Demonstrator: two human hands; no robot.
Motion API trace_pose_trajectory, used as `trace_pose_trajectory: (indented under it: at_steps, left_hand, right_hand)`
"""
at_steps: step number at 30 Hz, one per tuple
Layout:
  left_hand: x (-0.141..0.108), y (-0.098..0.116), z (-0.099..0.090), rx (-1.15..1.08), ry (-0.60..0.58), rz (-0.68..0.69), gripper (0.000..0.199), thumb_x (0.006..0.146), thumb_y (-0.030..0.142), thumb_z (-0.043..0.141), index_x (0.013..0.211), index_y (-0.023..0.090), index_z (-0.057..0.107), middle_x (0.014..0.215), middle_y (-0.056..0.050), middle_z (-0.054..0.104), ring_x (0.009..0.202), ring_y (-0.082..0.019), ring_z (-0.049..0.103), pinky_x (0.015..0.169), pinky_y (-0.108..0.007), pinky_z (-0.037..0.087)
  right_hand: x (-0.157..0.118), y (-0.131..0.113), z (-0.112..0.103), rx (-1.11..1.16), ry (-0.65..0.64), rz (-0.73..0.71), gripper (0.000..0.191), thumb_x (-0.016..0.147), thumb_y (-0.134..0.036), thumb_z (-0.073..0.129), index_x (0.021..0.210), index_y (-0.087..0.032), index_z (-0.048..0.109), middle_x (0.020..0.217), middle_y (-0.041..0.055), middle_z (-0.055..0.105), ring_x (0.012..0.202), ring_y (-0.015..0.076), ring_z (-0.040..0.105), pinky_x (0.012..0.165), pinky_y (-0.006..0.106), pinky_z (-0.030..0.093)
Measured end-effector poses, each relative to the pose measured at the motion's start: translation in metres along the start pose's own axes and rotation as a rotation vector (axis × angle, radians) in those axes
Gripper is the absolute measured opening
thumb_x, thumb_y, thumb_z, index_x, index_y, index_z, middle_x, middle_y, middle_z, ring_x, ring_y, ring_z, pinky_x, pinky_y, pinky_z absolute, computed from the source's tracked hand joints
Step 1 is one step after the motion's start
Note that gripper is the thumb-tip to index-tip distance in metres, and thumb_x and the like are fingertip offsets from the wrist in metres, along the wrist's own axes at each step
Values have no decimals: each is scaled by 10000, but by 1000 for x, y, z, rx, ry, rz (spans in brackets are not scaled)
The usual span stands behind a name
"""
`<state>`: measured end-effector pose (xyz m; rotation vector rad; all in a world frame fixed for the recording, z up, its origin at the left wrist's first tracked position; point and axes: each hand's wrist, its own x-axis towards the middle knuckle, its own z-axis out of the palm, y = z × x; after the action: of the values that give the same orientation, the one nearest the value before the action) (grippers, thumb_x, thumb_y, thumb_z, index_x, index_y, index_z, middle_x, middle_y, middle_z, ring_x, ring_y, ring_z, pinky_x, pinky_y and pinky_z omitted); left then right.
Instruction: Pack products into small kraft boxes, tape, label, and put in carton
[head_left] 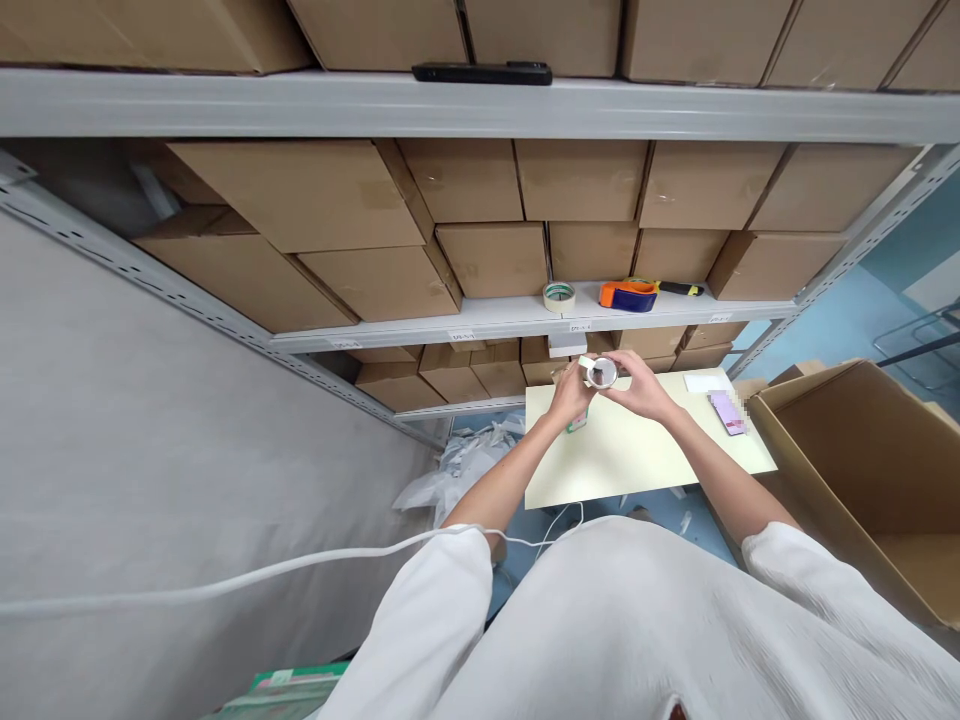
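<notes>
Above a pale yellow tabletop (pixel 637 455), both my hands hold a small white cylinder (pixel 601 373) with a round open end facing up. It looks like a mug or a roll; I cannot tell which. The fingers of my left hand (pixel 571 392) close on its left side, where a pale piece sticks out. On the right side, my right hand (pixel 637 385) grips it with thumb and fingers. Something small, green and white (pixel 577 420), shows just beneath my left hand, partly hidden by it.
On the shelf ahead lie a tape roll (pixel 559 297), an orange and blue item (pixel 628 295) and a black-yellow tool (pixel 679 288). A phone (pixel 727 412) rests on the tabletop's right. An open carton (pixel 810 400) stands at right. A white cable (pixel 300 570) crosses my left arm.
</notes>
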<state>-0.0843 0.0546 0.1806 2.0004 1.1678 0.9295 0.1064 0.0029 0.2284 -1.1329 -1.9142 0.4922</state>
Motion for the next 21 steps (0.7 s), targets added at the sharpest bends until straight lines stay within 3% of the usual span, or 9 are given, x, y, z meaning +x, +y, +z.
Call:
trace_pose_trajectory:
  at_steps: [3, 6, 12, 15, 21]
  left_hand:
    - [-2, -1, -1, -2, 5, 45, 594, 812, 79, 732, 1373, 251, 640, 1314, -93, 737, 1287, -322, 637, 1069, -440, 513]
    - [-4, -3, 3, -45, 20, 72, 582, 805, 116, 750, 1358, 252, 631, 1337, -97, 716, 1263, -319, 638, 1069, -434, 504]
    - [-6, -1, 8, -171, 103, -53, 486, 773, 225, 854, 1222, 254, 671, 1315, -96, 695, 1234, -328, 646, 1058, -410, 499]
    - [-5, -1, 4, -185, 121, -41, 474, 750, 252, 900, 1182, 245, 705, 1273, -89, 715, 1209, -339, 660, 1058, -414, 502]
    - [-5, -5, -7, -188, -12, 0, 425, 699, 292, 949, 1085, 234, 781, 1193, -82, 744, 1139, -358, 700, 1027, -447, 539]
  right_hand:
    - [1, -8, 0, -74, 25, -57, 632, 889, -484, 843, 1441, -284, 610, 1343, 130, 668, 1253, 344, 619, 1091, 547, 539]
    - [4, -14, 2, -125, 40, -23, 623, 878, -551, 847, 1400, -282, 640, 1292, 134, 678, 1203, 353, 630, 1058, 532, 551]
    - [7, -15, 6, -102, 82, 116, 674, 879, -657, 808, 1414, -280, 646, 1277, 132, 661, 1090, 325, 647, 985, 482, 581]
    - [9, -13, 0, -100, 40, 87, 683, 886, -655, 803, 1436, -282, 647, 1288, 131, 648, 1139, 333, 640, 1038, 491, 562]
    - [15, -6, -23, -68, -166, -49, 653, 921, -565, 793, 1498, -300, 642, 1347, 126, 639, 1244, 334, 626, 1129, 528, 527]
